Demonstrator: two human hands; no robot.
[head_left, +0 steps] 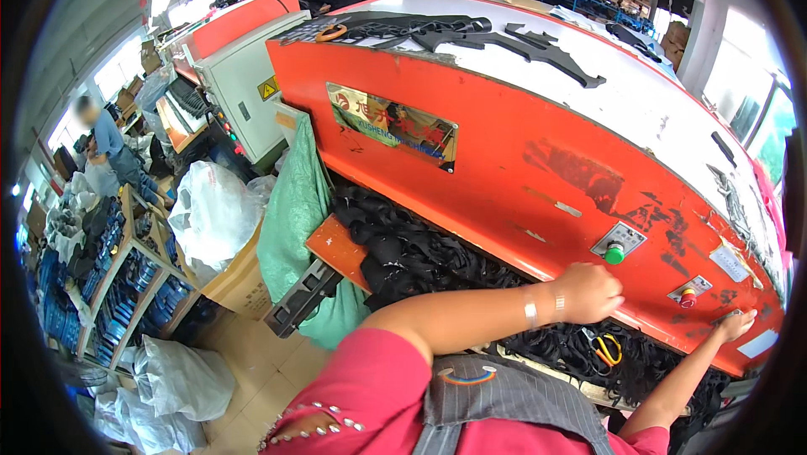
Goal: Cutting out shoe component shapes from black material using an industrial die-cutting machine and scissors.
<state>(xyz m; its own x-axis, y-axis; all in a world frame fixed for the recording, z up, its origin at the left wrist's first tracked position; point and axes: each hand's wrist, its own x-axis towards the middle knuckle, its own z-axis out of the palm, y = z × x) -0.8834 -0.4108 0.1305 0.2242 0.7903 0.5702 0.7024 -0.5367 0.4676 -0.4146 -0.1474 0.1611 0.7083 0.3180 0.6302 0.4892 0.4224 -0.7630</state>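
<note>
Left hand (588, 291): fist closed, knuckles pressed on the lower edge of the orange machine head (521, 178), just left of the green button (614, 253); whether the grip encloses anything cannot be told.
Right hand (736, 325): fingers curled on the same lower edge near the head's right corner, right of the red button (688, 295); what it grips is hidden.
Below the hands: a heap of black cut pieces (403, 257) covers the surface under the head, with yellow-handled scissors (607, 349) lying on it beneath the left hand.
Top of head: white board (639, 94) carrying black cut shapes (504, 39).
Front of head: shiny metal plate (393, 126) toward its left side.
Left corner of surface: green sack (294, 211) hanging down, an orange ledge (336, 249) jutting out beside it.
Floor at left: white plastic bags (214, 211), a cardboard box (239, 287), wooden racks (126, 287) with dark goods.
Far left: another person (113, 148) bent over.
</note>
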